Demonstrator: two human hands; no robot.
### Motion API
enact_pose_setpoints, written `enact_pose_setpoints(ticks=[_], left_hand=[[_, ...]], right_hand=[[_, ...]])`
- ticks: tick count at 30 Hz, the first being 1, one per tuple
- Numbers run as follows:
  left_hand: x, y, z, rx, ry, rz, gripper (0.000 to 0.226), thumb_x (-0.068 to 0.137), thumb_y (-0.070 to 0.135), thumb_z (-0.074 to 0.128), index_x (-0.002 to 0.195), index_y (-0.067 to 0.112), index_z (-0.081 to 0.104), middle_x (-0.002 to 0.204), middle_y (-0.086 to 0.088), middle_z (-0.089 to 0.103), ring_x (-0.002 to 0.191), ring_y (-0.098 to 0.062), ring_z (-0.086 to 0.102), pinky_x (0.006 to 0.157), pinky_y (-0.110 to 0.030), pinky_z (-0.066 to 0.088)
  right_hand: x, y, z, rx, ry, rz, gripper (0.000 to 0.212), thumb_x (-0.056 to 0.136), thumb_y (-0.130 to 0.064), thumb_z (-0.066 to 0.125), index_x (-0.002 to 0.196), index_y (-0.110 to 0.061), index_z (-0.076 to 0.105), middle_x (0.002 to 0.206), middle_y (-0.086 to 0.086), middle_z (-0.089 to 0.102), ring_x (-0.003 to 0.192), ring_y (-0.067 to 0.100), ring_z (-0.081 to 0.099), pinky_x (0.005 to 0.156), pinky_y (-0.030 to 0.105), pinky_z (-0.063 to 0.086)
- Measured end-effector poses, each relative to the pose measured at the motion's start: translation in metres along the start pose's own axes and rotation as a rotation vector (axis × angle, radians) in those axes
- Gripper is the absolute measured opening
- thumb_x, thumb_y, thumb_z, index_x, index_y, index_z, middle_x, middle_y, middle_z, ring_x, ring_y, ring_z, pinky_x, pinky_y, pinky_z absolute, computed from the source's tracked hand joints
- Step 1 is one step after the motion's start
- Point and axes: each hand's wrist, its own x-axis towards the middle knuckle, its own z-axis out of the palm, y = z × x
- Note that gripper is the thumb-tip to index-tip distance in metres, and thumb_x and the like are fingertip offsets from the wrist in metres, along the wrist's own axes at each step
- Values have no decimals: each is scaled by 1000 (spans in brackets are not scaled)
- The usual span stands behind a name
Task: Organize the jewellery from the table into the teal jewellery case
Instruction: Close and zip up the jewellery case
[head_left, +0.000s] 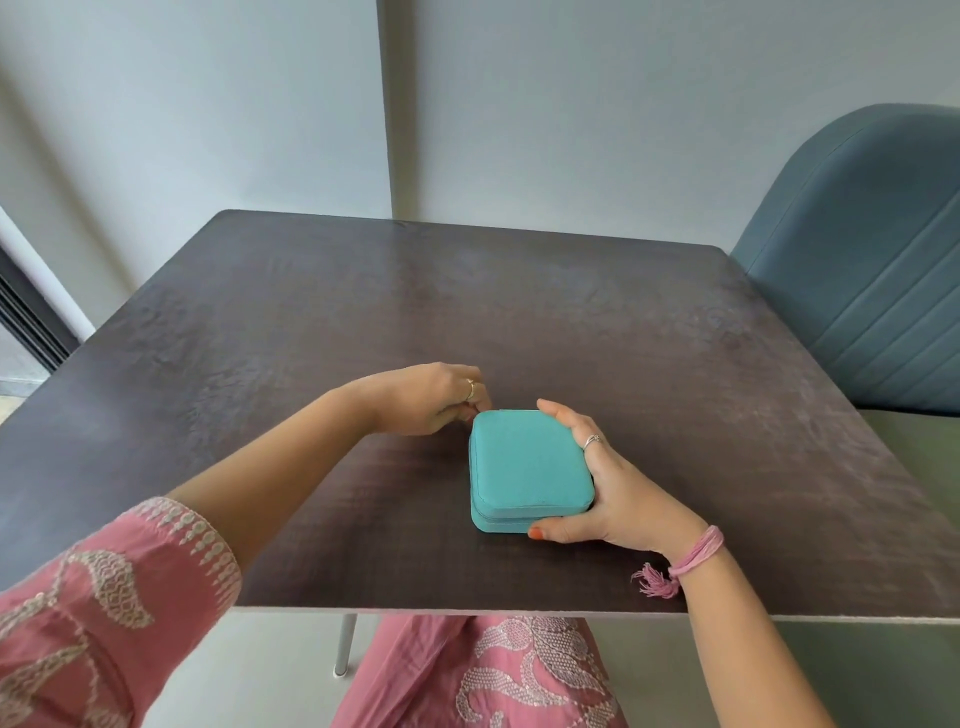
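Nearest the camera, a pink embroidered sleeve (104, 597) is seen on the left forearm, and pink embroidered clothing (498, 675) is visible below the near edge of the worktop (623, 332). A pink thread bracelet (698, 556) with a tassel is worn on the right wrist. The right hand (608, 488) is placed against the right side of the teal jewellery case (527, 470); its grip is closed around the case, with the thumb laid along the near edge and the fingers curled over the far right corner. A silver ring (592, 441) is worn on one finger, and the thumbnail is painted orange-red. The case is closed, lies flat on the dark worktop just ahead of the near edge and roughly at the middle of its width, and shows a seam running round its side. The left hand (431, 400) is held at the far left corner of the case, touching it, with fingertips drawn together in a pinching grip; what is pinched there is too small to be identified. A gold-coloured ring (470, 389) is worn on this hand. No loose jewellery can be made out on the worktop surface. Beyond the worktop's right edge, a blue-grey upholstered chair (862, 270) is observed. A pale wall (571, 104) stands behind the worktop.
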Motion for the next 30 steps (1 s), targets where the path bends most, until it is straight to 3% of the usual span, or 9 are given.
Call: enact_pose_setpoints(ticks=[3,7,10,15,19,22,24,28,30], left_hand=[[-16,0,8,77,107,31,25,93,9,49,109,12,67,102,-2,59,88,-20,61,83,-33,49],[-44,9,19,-45,201,0,27,91,25,48,105,16,69,97,2,60,77,-15,62,76,-21,48],[-60,22,27,-114,223,25,22,89,25,54,100,16,70,93,4,61,72,-6,58,72,-10,45],[-75,56,44,-188,254,62,15,85,21,61,92,13,71,88,4,62,71,-8,60,68,-15,48],[-80,71,52,-192,308,37,14,84,22,61,90,14,71,85,6,61,68,-4,58,67,-6,43],[-75,84,58,-138,359,58,13,85,22,61,86,13,71,81,5,60,64,-6,56,63,-15,48],[-73,91,63,-86,390,42,18,87,28,59,85,15,71,78,6,57,61,-7,55,60,-22,48],[-77,92,61,-46,371,28,36,89,54,53,85,24,71,74,13,60,62,-3,55,61,-17,44],[-78,89,57,-117,475,-16,32,88,51,57,77,22,65,70,15,55,62,-1,52,60,-14,41]], right_hand=[[0,0,0,6,3,-1,109,65,-36,86,141,-51,8,140,-26,19,127,-8,30,102,12,31],[0,0,0,1,4,0,109,65,-38,85,139,-53,7,139,-28,19,126,-10,29,102,13,31],[0,0,0,1,3,4,108,66,-38,85,139,-53,7,139,-26,19,126,-9,29,102,13,31],[-1,-1,2,-4,-9,11,109,67,-36,84,140,-51,4,136,-27,17,126,-8,28,102,12,31],[-1,-2,2,-11,-19,15,111,67,-37,84,142,-49,2,133,-35,14,124,-17,23,101,10,29],[-1,-3,2,-21,-18,12,112,67,-36,84,143,-48,2,131,-37,13,123,-17,23,103,14,29],[-2,-3,2,-18,-15,13,112,67,-35,84,142,-49,2,131,-35,15,122,-17,24,104,16,29],[-3,-3,1,-7,-9,11,123,62,-36,87,146,-45,-3,142,-28,13,131,-5,25,110,20,24],[-5,-3,0,-5,-2,17,130,57,-40,88,144,-48,-9,149,-27,8,136,-2,19,112,22,20]])
